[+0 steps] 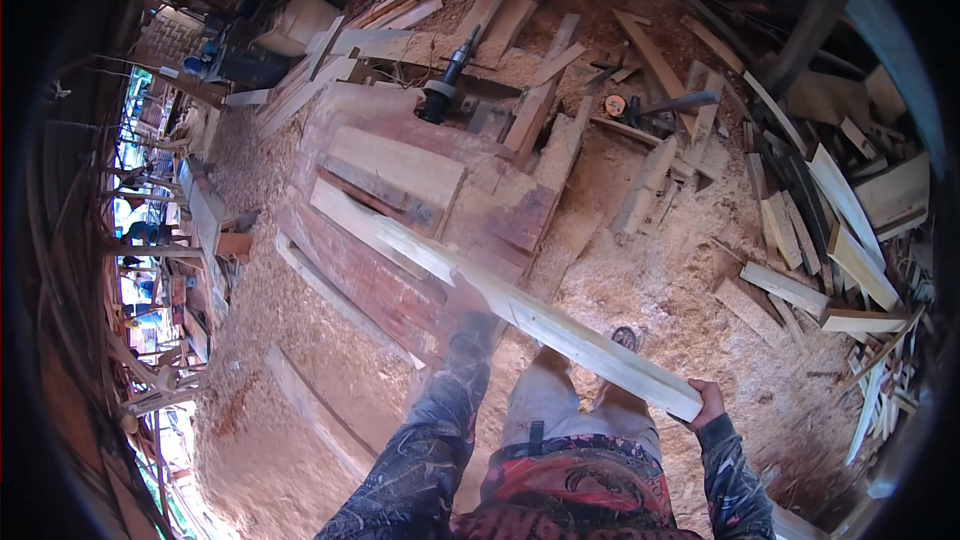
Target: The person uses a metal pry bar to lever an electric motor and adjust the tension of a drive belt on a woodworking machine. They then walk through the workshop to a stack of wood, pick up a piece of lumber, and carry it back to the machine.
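Note:
A long pale wooden plank [540, 315] lies slantwise in front of me, from the reddish worktop [380, 265] at the upper left to beside my right thigh. My right hand [708, 402] is closed round its near end, with the thumb on top. Further along, my left hand [472, 298] grips the plank's left edge; part of its fingers is hidden. The plank's far end reaches over other boards on the worktop, including a wide light board [395, 165]. Whether the far end rests on them, I cannot tell.
A dark power tool [445, 85] sits at the worktop's far end. An orange and black round object [615, 105] lies among offcuts to its right. Piled timber [840, 250] lines the right side. Sawdust covers the ground, where a loose board [315, 410] lies at left.

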